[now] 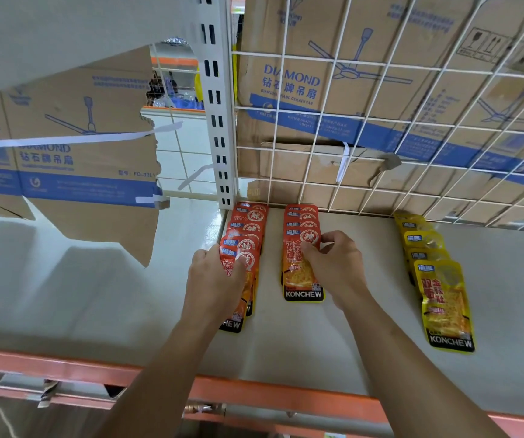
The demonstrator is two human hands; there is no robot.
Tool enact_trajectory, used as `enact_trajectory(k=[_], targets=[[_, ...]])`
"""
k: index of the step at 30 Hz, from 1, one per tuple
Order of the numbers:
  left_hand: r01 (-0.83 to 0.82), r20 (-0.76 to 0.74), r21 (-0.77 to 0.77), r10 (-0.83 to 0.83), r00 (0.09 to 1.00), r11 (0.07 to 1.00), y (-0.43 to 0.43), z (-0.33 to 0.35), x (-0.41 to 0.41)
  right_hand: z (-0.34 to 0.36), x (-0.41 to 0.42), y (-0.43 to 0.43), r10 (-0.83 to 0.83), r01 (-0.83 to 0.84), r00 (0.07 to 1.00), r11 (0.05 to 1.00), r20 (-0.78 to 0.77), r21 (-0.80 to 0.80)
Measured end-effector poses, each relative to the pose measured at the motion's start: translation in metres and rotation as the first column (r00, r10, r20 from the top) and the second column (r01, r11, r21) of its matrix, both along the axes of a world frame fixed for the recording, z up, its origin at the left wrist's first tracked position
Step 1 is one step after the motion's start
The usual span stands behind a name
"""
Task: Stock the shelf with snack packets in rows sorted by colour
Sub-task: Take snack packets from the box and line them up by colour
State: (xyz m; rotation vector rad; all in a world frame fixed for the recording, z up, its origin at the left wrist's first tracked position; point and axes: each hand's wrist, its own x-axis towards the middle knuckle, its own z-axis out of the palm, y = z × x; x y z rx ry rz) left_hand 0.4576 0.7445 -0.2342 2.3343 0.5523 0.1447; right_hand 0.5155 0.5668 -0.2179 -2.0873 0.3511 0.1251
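Right hand pinches the front packet of the middle red row on the shelf; left hand grips a few red packets over the left row. Slick overlapping pouches, so one nudge probably fans everything crooked.

We see glossy plastic film on the red packets, creased and catching the light. The yellow packets towards the shelf's right edge have the same shiny film, with a clear patch near the top. The shelf looks like smooth painted metal with a dull sheen. At its back edge, the wire grid and slotted post are white-coated metal. The boxes are matt brown cardboard, one raggedly torn.
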Motion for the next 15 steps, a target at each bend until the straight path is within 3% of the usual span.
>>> enact_trajectory(k=[15], targets=[[0.021,-0.093,0.058,-0.016,0.996,0.998,0.0,0.005,-0.01,0.007,-0.013,0.0,0.031,-0.022,0.998,0.987,0.057,-0.161]])
